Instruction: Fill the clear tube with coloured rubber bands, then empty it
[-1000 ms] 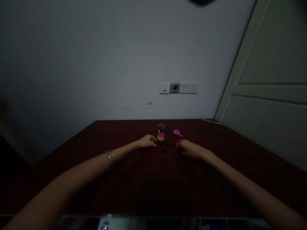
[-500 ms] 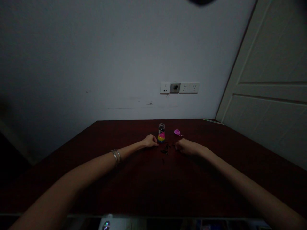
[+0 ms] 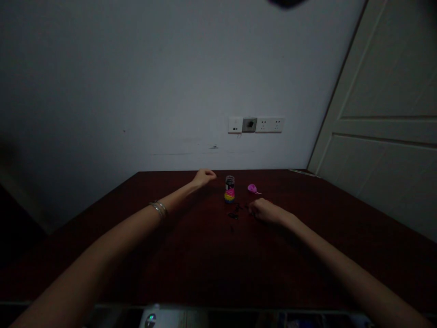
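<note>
My left hand (image 3: 205, 176) is raised above the table, left of and higher than the glass jar (image 3: 230, 190), its thumb and fingers pinched. A tiny dark thing shows at the fingertips and looks like a small black rubber band. The open jar stands upright, with blue, yellow, pink and black layers inside, probably rubber bands. Several loose black rubber bands (image 3: 233, 215) lie in front of it. My right hand (image 3: 262, 210) rests on the table to their right, fingers curled closed; what they hold, if anything, is hidden. Behind it lies a pink lid-like piece (image 3: 252, 188) with a light loop.
The dark red table (image 3: 191, 255) runs back to a grey wall with a row of sockets (image 3: 269, 125). A pale panelled door (image 3: 385, 123) stands at the right. Below the table's front edge, a white object (image 3: 164, 318) shows among dim things.
My left hand has lifted from beside the jar's base, moving up and to the left with its fingers pinched. My right hand has barely moved; jar and pink piece stay put.
</note>
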A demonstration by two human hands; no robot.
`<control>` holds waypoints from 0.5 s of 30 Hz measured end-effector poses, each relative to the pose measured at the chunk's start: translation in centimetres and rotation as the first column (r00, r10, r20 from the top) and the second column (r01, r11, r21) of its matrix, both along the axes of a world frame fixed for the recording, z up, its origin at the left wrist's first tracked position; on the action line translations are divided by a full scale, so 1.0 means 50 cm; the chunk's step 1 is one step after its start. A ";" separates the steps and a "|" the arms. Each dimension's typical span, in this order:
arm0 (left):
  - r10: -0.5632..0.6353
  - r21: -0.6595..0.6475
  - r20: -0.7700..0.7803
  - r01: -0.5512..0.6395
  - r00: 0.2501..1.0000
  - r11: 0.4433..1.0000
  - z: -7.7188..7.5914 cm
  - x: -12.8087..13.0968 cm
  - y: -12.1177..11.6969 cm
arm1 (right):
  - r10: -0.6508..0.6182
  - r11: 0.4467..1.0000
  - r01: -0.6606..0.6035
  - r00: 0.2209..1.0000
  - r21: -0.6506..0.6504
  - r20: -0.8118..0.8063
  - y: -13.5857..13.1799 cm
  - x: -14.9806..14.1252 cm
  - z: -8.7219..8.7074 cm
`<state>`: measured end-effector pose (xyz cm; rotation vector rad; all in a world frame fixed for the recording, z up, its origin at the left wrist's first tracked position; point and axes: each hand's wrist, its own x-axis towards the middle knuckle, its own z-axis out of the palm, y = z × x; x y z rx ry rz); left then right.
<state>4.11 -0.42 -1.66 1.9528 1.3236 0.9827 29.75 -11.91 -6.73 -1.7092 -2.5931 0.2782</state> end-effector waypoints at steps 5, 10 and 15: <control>-0.126 0.203 -0.086 0.141 0.988 0.969 0.066 0.024 0.001 | 0.016 1.000 -0.016 1.000 0.009 -0.007 -0.005 -0.003 0.005; -0.168 0.364 -0.354 0.301 0.920 0.881 0.092 0.055 -0.017 | 0.004 1.000 -0.004 1.000 -0.004 0.021 -0.009 -0.007 0.010; -0.178 0.409 -0.476 0.395 0.861 0.823 0.094 0.066 -0.019 | 0.005 1.000 -0.006 1.000 0.012 0.028 -0.011 -0.012 0.014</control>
